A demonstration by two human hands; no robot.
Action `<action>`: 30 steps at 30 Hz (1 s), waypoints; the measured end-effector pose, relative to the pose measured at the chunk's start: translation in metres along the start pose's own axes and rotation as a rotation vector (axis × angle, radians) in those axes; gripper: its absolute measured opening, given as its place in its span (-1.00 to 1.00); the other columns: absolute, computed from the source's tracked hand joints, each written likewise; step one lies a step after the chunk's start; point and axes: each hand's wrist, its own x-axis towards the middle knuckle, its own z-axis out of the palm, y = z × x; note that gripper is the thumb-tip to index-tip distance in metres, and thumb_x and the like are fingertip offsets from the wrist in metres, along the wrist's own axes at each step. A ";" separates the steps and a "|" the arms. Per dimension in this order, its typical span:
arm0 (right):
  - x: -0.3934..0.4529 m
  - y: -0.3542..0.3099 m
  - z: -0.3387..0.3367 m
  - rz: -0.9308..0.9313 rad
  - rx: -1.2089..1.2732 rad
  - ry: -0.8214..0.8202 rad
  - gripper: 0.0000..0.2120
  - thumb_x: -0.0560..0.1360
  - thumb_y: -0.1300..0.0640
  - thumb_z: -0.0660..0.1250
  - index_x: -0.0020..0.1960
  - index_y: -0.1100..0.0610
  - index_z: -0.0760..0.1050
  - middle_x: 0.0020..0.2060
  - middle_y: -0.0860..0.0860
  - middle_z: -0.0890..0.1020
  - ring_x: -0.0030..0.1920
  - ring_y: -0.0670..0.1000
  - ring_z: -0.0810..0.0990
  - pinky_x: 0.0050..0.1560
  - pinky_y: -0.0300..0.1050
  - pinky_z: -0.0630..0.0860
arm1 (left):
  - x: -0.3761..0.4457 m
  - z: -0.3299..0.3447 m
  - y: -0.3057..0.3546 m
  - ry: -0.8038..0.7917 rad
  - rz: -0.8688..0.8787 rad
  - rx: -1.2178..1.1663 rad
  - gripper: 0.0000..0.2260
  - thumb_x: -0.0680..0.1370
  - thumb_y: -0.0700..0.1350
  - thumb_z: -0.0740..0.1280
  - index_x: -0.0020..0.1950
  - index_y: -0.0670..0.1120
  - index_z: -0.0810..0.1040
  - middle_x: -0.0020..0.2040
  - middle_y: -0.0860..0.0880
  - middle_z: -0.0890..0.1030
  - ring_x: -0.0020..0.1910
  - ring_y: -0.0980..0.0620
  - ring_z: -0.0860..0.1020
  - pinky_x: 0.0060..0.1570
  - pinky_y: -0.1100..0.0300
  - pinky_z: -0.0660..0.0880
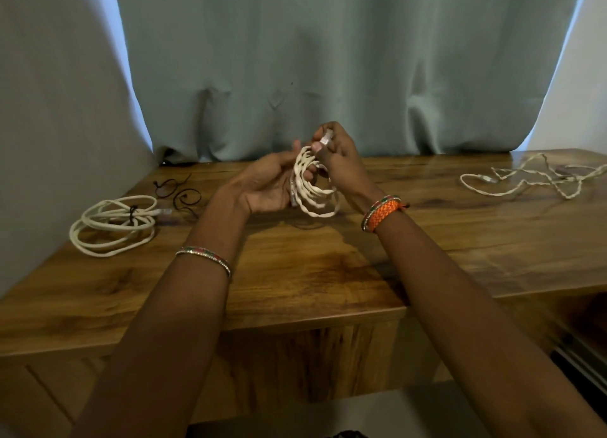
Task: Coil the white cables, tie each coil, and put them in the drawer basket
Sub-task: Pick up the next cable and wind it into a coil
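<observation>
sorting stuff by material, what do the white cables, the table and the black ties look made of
White cables, such as the coil in hand: apparently braided fabric jacket, matte with a woven texture. Table: wood or wood-look laminate, glossy, showing grain and reflections. Black ties: thin, springy loops, perhaps coated wire or cord; unclear.

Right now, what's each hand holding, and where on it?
Right hand pinches the clear plug end of the white coiled cable; left hand supports the coil's loops from the left side.
</observation>
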 end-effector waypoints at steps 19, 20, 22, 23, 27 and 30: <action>0.003 0.014 -0.008 -0.036 -0.150 0.297 -0.73 0.51 -0.06 0.33 -0.11 0.14 0.40 -0.33 0.13 0.62 -0.44 0.01 0.57 -0.41 -0.17 0.50 | 0.002 0.016 -0.011 -0.036 0.175 0.141 -0.77 0.65 -0.19 0.05 -0.08 -0.19 0.46 -0.39 0.00 0.58 -0.33 0.09 0.58 -0.14 0.14 0.59; 0.006 0.017 -0.009 0.058 -0.141 0.335 -0.67 0.52 -0.13 0.28 -0.11 0.16 0.45 -0.30 0.11 0.63 -0.38 0.01 0.60 -0.36 -0.15 0.53 | 0.003 0.018 -0.011 -0.022 0.200 0.141 -0.77 0.65 -0.20 0.05 -0.09 -0.19 0.45 -0.41 0.00 0.57 -0.34 0.08 0.59 -0.15 0.13 0.59; 0.012 0.023 -0.013 0.289 -0.035 0.357 -0.49 0.51 -0.25 0.18 -0.06 0.21 0.57 -0.20 0.14 0.67 -0.19 0.10 0.65 -0.14 -0.04 0.59 | 0.006 0.021 -0.013 0.025 0.239 0.135 -0.76 0.65 -0.20 0.05 -0.11 -0.18 0.45 -0.42 0.02 0.57 -0.34 0.08 0.59 -0.16 0.14 0.60; 0.012 0.023 -0.016 0.421 0.025 0.336 -0.42 0.49 -0.29 0.14 0.00 0.21 0.59 -0.16 0.15 0.67 -0.11 0.16 0.65 -0.06 0.03 0.58 | 0.007 0.021 -0.014 0.052 0.258 0.119 -0.76 0.65 -0.20 0.05 -0.12 -0.17 0.45 -0.43 0.03 0.56 -0.35 0.10 0.58 -0.17 0.17 0.59; 0.002 0.009 -0.021 0.748 0.307 0.138 -0.35 0.55 -0.28 -0.05 -0.03 0.26 0.54 -0.23 0.18 0.64 -0.18 0.16 0.59 -0.02 0.06 0.52 | 0.009 0.015 -0.012 0.129 0.291 0.062 -0.76 0.65 -0.20 0.03 -0.13 -0.13 0.42 -0.48 0.07 0.53 -0.44 0.16 0.53 -0.28 0.24 0.56; 0.002 0.005 -0.018 0.689 0.469 0.078 -0.41 0.56 -0.25 0.00 -0.05 0.23 0.55 -0.22 0.15 0.62 -0.24 0.08 0.59 -0.19 -0.10 0.58 | 0.009 0.014 -0.013 0.130 0.235 0.067 -0.77 0.65 -0.18 0.06 -0.13 -0.14 0.43 -0.47 0.06 0.54 -0.44 0.14 0.55 -0.27 0.21 0.57</action>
